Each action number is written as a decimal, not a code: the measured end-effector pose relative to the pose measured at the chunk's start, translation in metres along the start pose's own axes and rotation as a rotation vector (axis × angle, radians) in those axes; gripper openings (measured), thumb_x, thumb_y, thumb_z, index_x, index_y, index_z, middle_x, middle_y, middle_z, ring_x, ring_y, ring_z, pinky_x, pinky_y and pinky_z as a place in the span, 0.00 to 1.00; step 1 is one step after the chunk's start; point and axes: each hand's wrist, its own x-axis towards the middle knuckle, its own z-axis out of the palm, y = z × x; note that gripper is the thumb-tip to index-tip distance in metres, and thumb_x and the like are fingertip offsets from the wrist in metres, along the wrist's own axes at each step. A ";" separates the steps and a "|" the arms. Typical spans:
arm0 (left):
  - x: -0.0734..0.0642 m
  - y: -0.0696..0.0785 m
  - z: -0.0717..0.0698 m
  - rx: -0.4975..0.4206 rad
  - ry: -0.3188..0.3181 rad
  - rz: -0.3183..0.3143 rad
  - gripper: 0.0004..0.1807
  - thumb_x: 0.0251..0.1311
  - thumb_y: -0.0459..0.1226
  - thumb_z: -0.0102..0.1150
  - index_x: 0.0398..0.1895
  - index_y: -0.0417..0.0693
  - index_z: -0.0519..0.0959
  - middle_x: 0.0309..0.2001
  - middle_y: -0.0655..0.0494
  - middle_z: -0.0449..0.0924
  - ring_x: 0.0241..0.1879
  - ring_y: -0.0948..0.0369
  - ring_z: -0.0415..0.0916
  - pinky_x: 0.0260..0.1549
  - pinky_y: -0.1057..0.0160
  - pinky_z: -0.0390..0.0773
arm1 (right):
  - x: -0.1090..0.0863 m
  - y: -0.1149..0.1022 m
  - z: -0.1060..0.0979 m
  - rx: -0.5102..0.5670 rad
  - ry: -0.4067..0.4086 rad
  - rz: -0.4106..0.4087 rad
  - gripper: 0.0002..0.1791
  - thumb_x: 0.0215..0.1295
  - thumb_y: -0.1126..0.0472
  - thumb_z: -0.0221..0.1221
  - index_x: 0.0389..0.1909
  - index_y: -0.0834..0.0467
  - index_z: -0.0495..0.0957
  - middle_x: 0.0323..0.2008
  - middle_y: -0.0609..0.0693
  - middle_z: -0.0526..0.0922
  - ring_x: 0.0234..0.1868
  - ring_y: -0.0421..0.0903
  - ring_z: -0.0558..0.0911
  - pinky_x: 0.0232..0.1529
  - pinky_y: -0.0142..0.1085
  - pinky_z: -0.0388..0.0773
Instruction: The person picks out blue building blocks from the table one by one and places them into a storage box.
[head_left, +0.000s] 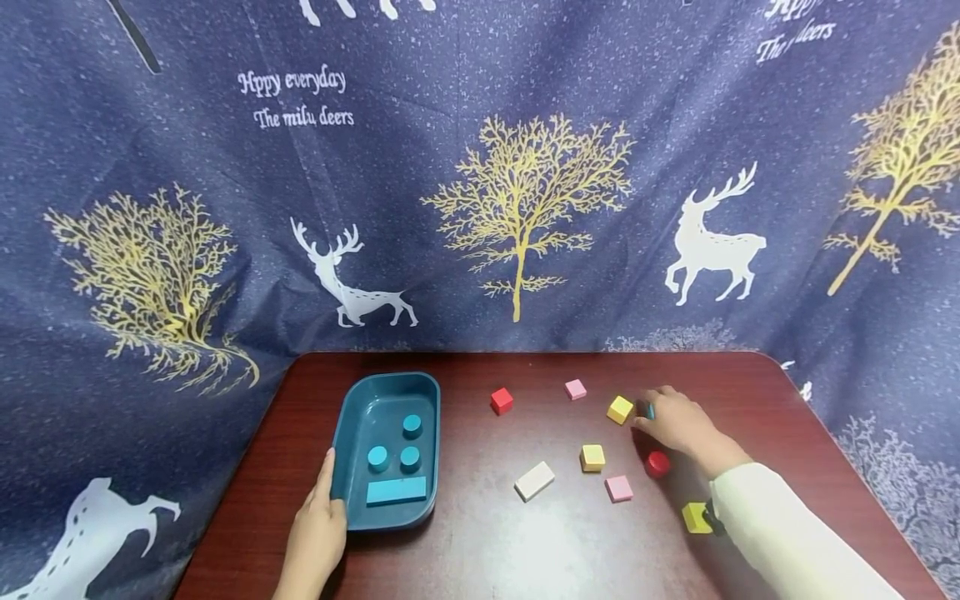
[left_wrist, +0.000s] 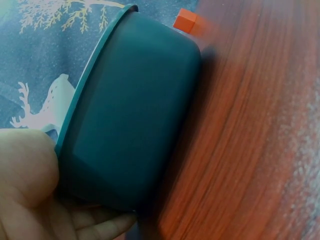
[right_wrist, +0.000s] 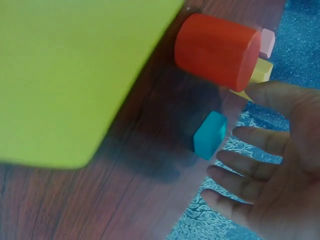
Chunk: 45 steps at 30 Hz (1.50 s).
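Observation:
My left hand [head_left: 318,521] grips the left side of a dark teal tray [head_left: 386,523], with the fingers along the outer wall. In the left wrist view the tray [left_wrist: 135,105] hides part of those fingers. Inside the tray sit several blue round blocks [head_left: 412,426] and a long blue block [head_left: 396,491]. Over the table's right part, my right hand [head_left: 675,423] reaches with spread fingers around a small blue hexagonal block [right_wrist: 210,135]. In the head view the hand mostly covers that block. A red cylinder [head_left: 657,464] stands just nearer than the hand, and a yellow block [head_left: 620,410] lies left of its fingertips.
Across the brown table [head_left: 480,533] lie a red cube [head_left: 502,401], a pink block [head_left: 575,389], another pink block [head_left: 619,488], a yellow cube [head_left: 592,457] and a cream block [head_left: 535,481]. A yellow block [head_left: 697,517] is beside the right sleeve. Behind hangs a patterned cloth [head_left: 465,275].

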 end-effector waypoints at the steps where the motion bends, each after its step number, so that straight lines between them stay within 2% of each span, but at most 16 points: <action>1: 0.000 0.000 0.000 0.000 -0.001 0.000 0.41 0.68 0.29 0.37 0.83 0.52 0.41 0.75 0.28 0.57 0.49 0.41 0.78 0.45 0.43 0.76 | 0.000 0.001 0.000 0.000 -0.008 0.002 0.31 0.61 0.49 0.66 0.58 0.67 0.78 0.54 0.72 0.78 0.53 0.72 0.79 0.49 0.66 0.76; 7: 0.000 0.001 -0.001 -0.006 -0.006 0.001 0.41 0.67 0.29 0.38 0.83 0.52 0.41 0.75 0.28 0.56 0.48 0.42 0.78 0.46 0.42 0.76 | -0.001 0.009 0.001 -0.011 -0.041 -0.026 0.27 0.58 0.55 0.68 0.53 0.69 0.78 0.47 0.70 0.79 0.47 0.68 0.80 0.48 0.63 0.78; 12: -0.001 0.001 -0.001 0.000 -0.004 0.010 0.41 0.67 0.29 0.38 0.83 0.51 0.41 0.74 0.27 0.58 0.42 0.46 0.78 0.43 0.44 0.76 | -0.003 0.011 0.001 -0.001 -0.013 -0.065 0.24 0.53 0.61 0.69 0.49 0.69 0.79 0.41 0.68 0.78 0.41 0.63 0.81 0.43 0.60 0.80; 17: -0.001 0.001 -0.001 0.007 0.015 0.027 0.41 0.67 0.29 0.39 0.83 0.50 0.42 0.73 0.27 0.59 0.42 0.46 0.79 0.42 0.44 0.76 | -0.004 0.013 0.002 -0.005 0.017 -0.090 0.19 0.50 0.64 0.69 0.43 0.67 0.80 0.36 0.65 0.77 0.37 0.60 0.80 0.39 0.57 0.81; 22: -0.001 0.002 -0.001 0.006 0.006 0.022 0.41 0.67 0.29 0.39 0.83 0.50 0.42 0.73 0.27 0.58 0.32 0.51 0.73 0.37 0.48 0.75 | -0.002 0.015 0.002 -0.009 0.018 -0.089 0.17 0.50 0.64 0.67 0.42 0.66 0.80 0.34 0.64 0.77 0.36 0.60 0.80 0.38 0.57 0.80; 24: -0.001 0.002 -0.001 0.005 0.005 0.020 0.41 0.67 0.29 0.39 0.83 0.50 0.42 0.73 0.27 0.58 0.31 0.53 0.72 0.37 0.49 0.75 | -0.002 0.015 0.002 -0.011 0.014 -0.084 0.17 0.51 0.65 0.66 0.43 0.66 0.80 0.35 0.64 0.77 0.36 0.60 0.80 0.38 0.57 0.80; 36: -0.002 0.001 0.001 0.010 0.036 0.050 0.41 0.67 0.28 0.40 0.83 0.49 0.44 0.74 0.28 0.59 0.45 0.43 0.79 0.43 0.42 0.77 | -0.003 0.019 0.004 -0.003 0.009 -0.076 0.16 0.55 0.65 0.66 0.44 0.67 0.80 0.36 0.64 0.79 0.36 0.60 0.81 0.40 0.57 0.81; 40: -0.002 0.000 0.000 0.007 0.030 0.043 0.41 0.67 0.28 0.40 0.83 0.49 0.44 0.74 0.28 0.58 0.40 0.46 0.77 0.40 0.45 0.76 | -0.003 0.021 0.004 -0.007 0.019 -0.078 0.14 0.58 0.66 0.64 0.44 0.67 0.80 0.36 0.64 0.79 0.38 0.62 0.81 0.41 0.58 0.81; 45: -0.002 0.001 -0.001 0.008 0.027 0.042 0.41 0.67 0.28 0.40 0.83 0.49 0.43 0.74 0.28 0.58 0.44 0.44 0.78 0.43 0.43 0.76 | -0.001 0.020 0.002 -0.010 0.018 -0.082 0.14 0.59 0.66 0.63 0.44 0.68 0.80 0.35 0.63 0.78 0.38 0.63 0.81 0.41 0.58 0.80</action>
